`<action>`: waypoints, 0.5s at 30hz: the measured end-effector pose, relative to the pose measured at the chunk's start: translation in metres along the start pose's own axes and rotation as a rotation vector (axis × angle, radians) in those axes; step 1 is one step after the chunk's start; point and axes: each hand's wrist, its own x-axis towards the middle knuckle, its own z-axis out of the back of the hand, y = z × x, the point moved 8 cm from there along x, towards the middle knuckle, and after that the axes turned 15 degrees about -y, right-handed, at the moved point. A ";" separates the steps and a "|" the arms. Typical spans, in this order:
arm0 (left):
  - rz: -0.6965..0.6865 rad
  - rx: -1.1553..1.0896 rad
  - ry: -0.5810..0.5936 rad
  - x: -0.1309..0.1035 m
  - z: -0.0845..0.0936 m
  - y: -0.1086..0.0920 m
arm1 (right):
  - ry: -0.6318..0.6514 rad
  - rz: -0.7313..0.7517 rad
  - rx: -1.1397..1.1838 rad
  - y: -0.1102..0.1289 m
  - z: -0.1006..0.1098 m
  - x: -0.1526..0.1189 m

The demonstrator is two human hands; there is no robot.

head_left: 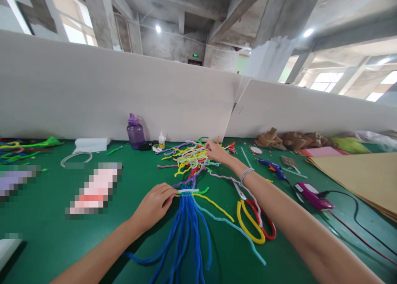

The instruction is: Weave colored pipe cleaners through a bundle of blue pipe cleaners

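Observation:
Blue yarn strands (pixel 187 234) hang toward me from a small woven band (pixel 186 194) with white, green and yellow strands across it. My left hand (pixel 157 202) pinches the band's left end. Farther off, my right hand (pixel 214 151) reaches into a tangled pile of coloured yarn (pixel 190 158), its fingers pressed together at the pile's right side; what they hold is too small to make out. A yellow strand (pixel 217 206) and a light blue strand (pixel 231 223) trail right from the band. Scissors (pixel 252 226) with yellow and red handles lie partly beneath a pink strand, near my right forearm.
A purple bottle (pixel 135 132) and a small glue bottle (pixel 161 140) stand by the white partition (pixel 173 98). On the right are a blue glue gun (pixel 273 168), a purple device (pixel 314 196) with cables, and brown paper (pixel 359 176). Blurred flat objects lie left.

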 end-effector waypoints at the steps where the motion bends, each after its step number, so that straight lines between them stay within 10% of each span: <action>1: -0.003 0.006 -0.003 0.000 0.000 0.000 | 0.022 -0.013 -0.017 -0.004 -0.002 -0.003; 8: -0.019 0.038 -0.016 0.000 0.002 -0.002 | 0.085 0.022 -0.040 -0.008 -0.013 -0.035; 15: -0.029 0.036 -0.012 0.000 0.003 -0.003 | -0.066 0.097 0.054 -0.009 0.026 -0.044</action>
